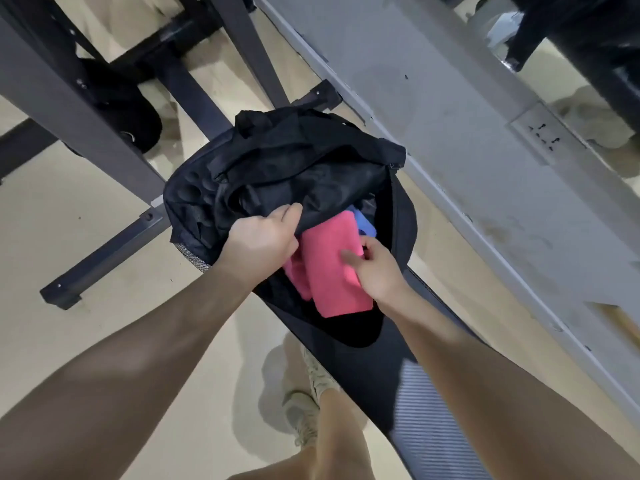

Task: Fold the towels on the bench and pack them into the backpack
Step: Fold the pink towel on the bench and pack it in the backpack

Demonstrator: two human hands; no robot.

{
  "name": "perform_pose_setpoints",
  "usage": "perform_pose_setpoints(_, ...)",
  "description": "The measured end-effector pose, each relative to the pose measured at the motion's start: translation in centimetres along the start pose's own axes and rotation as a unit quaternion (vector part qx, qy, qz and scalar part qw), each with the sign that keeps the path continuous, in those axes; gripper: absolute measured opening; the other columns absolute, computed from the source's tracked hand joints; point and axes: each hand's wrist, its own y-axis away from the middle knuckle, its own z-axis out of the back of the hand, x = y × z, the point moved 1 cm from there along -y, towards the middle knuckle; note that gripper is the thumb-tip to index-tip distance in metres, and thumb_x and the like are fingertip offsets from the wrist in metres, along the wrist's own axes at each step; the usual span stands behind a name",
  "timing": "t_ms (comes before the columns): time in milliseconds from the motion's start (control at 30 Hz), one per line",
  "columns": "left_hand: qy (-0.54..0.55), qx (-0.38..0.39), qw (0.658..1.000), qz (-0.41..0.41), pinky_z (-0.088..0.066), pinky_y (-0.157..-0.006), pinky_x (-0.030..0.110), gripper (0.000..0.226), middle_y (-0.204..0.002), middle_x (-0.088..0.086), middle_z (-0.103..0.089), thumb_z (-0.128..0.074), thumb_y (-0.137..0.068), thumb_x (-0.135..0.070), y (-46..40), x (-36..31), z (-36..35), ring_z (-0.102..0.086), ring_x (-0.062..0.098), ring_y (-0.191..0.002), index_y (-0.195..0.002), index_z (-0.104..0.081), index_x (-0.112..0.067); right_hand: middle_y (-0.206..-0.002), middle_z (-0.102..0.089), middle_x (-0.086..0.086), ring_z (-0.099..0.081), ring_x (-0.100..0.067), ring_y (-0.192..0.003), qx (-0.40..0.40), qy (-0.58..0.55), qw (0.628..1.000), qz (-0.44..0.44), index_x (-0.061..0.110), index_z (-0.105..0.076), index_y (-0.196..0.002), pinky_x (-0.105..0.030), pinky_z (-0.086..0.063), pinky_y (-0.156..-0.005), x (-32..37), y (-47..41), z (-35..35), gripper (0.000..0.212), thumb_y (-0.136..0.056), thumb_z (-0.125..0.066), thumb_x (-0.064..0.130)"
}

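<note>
A black backpack point(277, 174) lies open on the dark bench point(388, 368). My left hand point(263, 239) grips the edge of its opening flap and holds it up. A folded pink towel point(329, 271) sits half inside the opening, with my right hand point(375, 268) pinching its right edge. A blue towel point(363, 225) shows deeper in the bag, just beyond the pink one. A second pink fold point(296, 277) peeks out under my left wrist.
Dark metal frame legs point(100, 251) of gym equipment stand to the left on the beige floor point(86, 209). A grey wall base with a socket plate point(543, 133) runs along the right. My shoes point(304, 414) are by the bench.
</note>
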Motion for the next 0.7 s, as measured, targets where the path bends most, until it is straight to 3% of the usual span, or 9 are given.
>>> perform_pose_setpoints(100, 0.051, 0.02, 0.997, 0.056, -0.042, -0.037, 0.022, 0.042, -0.078, 0.004, -0.07, -0.039, -0.067, -0.028, 0.0, 0.5, 0.3, -0.057, 0.027, -0.036, -0.101, -0.054, -0.01, -0.098, -0.061, -0.007, -0.057, -0.027, -0.097, -0.041, 0.01, 0.999, -0.014, 0.003, -0.051, -0.115, -0.033, -0.044, -0.083, 0.7, -2.6, -2.4, 0.03, -0.093, -0.052, 0.023)
perform_pose_setpoints(200, 0.121, 0.073, 0.984, 0.112, -0.05, -0.058, 0.035, 0.041, -0.1, 0.004, -0.069, -0.05, -0.078, -0.031, 0.3, 0.5, -0.1, -0.067, 0.033, -0.072, -0.114, -0.054, -0.012, -0.131, -0.048, -0.019, -0.045, -0.034, -0.122, -0.085, 0.084, 0.992, -0.036, 0.0, -0.034, -0.133, -0.039, -0.037, -0.101, -0.2, -3.9, -3.9, 0.051, -0.093, -0.052, 0.026)
perform_pose_setpoints(300, 0.15, 0.102, 0.973, 0.14, -0.045, -0.076, 0.035, 0.042, -0.117, -0.002, -0.063, -0.056, -0.085, -0.036, 0.5, 0.3, -0.6, -0.062, 0.026, -0.101, -0.122, -0.052, -0.018, -0.149, -0.023, -0.018, -0.026, -0.03, -0.136, -0.099, 0.158, 0.979, 0.082, 0.004, -0.017, -0.145, -0.037, -0.024, -0.113, -1.5, -1.9, -3.7, 0.078, -0.086, -0.063, 0.025)
perform_pose_setpoints(367, 0.166, 0.089, 0.972, 0.143, -0.044, -0.079, 0.033, 0.043, -0.12, -0.003, -0.063, -0.058, -0.085, -0.037, 0.7, 0.2, -0.8, -0.061, 0.024, -0.105, -0.124, -0.053, -0.019, -0.147, -0.029, -0.024, -0.033, -0.037, -0.134, -0.093, 0.306, 0.925, 0.205, 0.0, -0.029, -0.141, -0.041, -0.031, -0.111, -2.9, 0.1, -3.5, 0.089, -0.071, -0.078, 0.025)
perform_pose_setpoints(433, 0.174, 0.091, 0.97, 0.145, -0.043, -0.081, 0.034, 0.045, -0.122, -0.002, -0.062, -0.058, -0.086, -0.038, 0.7, 0.5, -1.1, -0.06, 0.024, -0.108, -0.126, -0.052, -0.019, -0.145, -0.036, -0.022, -0.041, -0.04, -0.13, -0.028, 0.421, 0.881, 0.215, 0.002, -0.037, -0.138, -0.048, -0.041, -0.103, -4.7, 0.9, -3.5, 0.101, -0.055, -0.085, 0.035)
perform_pose_setpoints(500, 0.181, 0.09, 0.969, 0.14, -0.043, -0.082, 0.034, 0.043, -0.121, -0.002, -0.062, -0.057, -0.087, -0.038, 0.6, 0.8, -1.1, -0.06, 0.024, -0.108, -0.126, -0.052, -0.019, -0.149, -0.031, -0.018, -0.036, -0.038, -0.134, 0.009, 0.481, 0.851, 0.21, 0.009, -0.031, -0.142, -0.047, -0.041, -0.103, -5.4, 0.5, -3.7, 0.102, -0.059, -0.08, 0.044)
perform_pose_setpoints(600, 0.205, 0.066, 0.966, 0.142, -0.043, -0.084, 0.034, 0.04, -0.118, -0.002, -0.064, -0.06, -0.086, -0.035, 0.5, 1.4, -0.9, -0.06, 0.023, -0.107, -0.122, -0.056, -0.019, -0.157, 0.008, -0.011, 0.003, -0.03, -0.145, 0.054, 0.489, 0.845, 0.211, 0.018, 0.002, -0.149, -0.04, -0.011, -0.119, -5.2, -1.6, -3.9, 0.084, -0.089, -0.053, 0.039)
perform_pose_setpoints(633, 0.21, 0.055, 0.965, 0.144, -0.044, -0.083, 0.033, 0.039, -0.116, -0.002, -0.065, -0.061, -0.085, -0.035, 0.5, 1.7, -1.0, -0.061, 0.022, -0.105, -0.121, -0.057, -0.019, -0.156, 0.015, -0.01, 0.011, -0.027, -0.145, 0.061, 0.489, 0.845, 0.206, 0.019, 0.007, -0.148, -0.038, -0.003, -0.119, -4.6, -2.3, -4.1, 0.083, -0.091, -0.05, 0.036)
perform_pose_setpoints(700, 0.224, 0.023, 0.964, 0.138, -0.044, -0.082, 0.029, 0.039, -0.109, -0.003, -0.068, -0.06, -0.083, -0.038, 0.6, 2.1, -1.4, -0.063, 0.019, -0.099, -0.117, -0.061, -0.02, -0.157, 0.012, -0.011, 0.011, -0.027, -0.145, 0.056, 0.491, 0.843, 0.211, 0.019, 0.003, -0.149, -0.038, 0.0, -0.119, -3.8, -4.2, -4.9, 0.079, -0.092, -0.05, 0.033)
